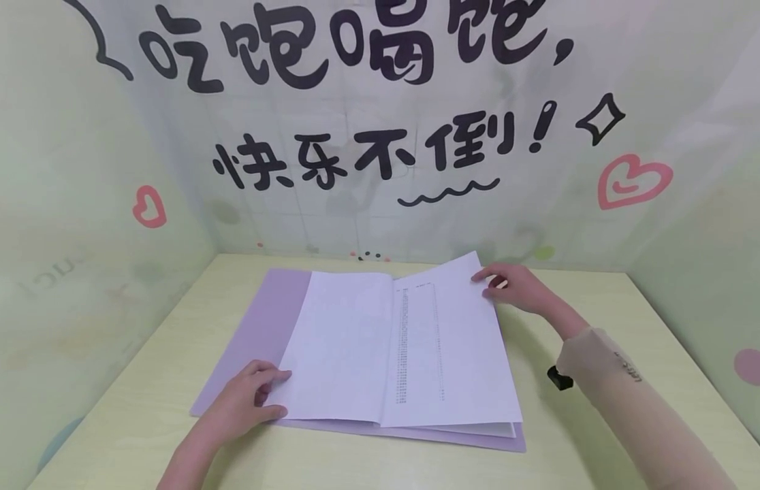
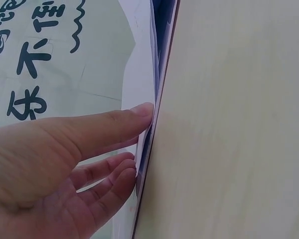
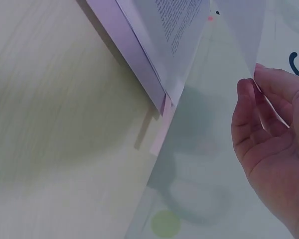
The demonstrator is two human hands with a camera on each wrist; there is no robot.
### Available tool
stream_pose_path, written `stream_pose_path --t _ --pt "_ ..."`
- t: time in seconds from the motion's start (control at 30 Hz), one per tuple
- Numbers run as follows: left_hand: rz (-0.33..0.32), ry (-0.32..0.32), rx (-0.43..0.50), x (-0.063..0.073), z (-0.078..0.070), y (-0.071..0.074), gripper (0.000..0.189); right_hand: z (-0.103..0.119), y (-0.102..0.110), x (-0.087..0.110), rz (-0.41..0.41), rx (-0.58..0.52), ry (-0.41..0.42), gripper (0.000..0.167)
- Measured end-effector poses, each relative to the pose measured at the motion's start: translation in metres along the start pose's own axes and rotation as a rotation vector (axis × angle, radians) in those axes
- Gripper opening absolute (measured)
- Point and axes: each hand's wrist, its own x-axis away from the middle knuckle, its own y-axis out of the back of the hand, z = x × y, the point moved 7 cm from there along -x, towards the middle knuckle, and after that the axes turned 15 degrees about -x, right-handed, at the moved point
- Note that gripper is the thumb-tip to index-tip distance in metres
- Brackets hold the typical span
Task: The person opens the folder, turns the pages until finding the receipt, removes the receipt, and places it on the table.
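An open book (image 1: 340,340) with a light purple cover (image 1: 251,340) lies on the table, its left page blank. My right hand (image 1: 511,286) pinches the upper outer corner of a printed page (image 1: 460,354), lifted off the pages beneath. In the right wrist view, the thumb and fingertips of that hand (image 3: 271,124) meet on the sheet's corner. My left hand (image 1: 242,401) rests at the lower left of the book, fingers on the blank page. The left wrist view shows the thumb (image 2: 122,122) lying along the page edge, with the other fingers loosely bent beside it.
The pale wooden table (image 1: 153,381) is enclosed by light green walls (image 1: 67,224) at the sides and back. Large dark lettering (image 1: 380,156) and pink hearts (image 1: 634,180) decorate the back wall. A narrow pale strip (image 3: 160,129) sticks out from the book's far end.
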Motion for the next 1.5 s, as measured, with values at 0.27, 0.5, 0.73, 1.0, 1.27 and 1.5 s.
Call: stream_pose_path --t 0.27,0.5,0.73,1.0,1.27,1.5 --pt "-0.008 0.005 -0.005 0.001 0.001 -0.001 0.055 0.013 0.005 -0.006 0.068 0.032 0.026 0.032" --pt "-0.009 0.010 -0.001 0.001 0.000 0.000 0.055 0.030 0.013 -0.016 0.100 0.069 0.080 0.033" --pt "-0.016 0.005 -0.007 0.001 0.000 0.001 0.055 0.048 0.013 -0.029 0.086 0.061 0.102 0.033" --pt "-0.020 0.002 -0.018 0.002 -0.002 0.002 0.054 0.062 0.011 -0.045 0.020 0.071 0.116 0.022" --pt "-0.024 0.002 -0.017 0.002 -0.003 0.002 0.054 0.084 0.004 -0.063 -0.014 0.075 0.149 0.019" --pt "-0.014 0.010 -0.033 0.000 -0.001 0.000 0.054 0.106 -0.011 -0.081 -0.032 0.034 0.176 0.017"
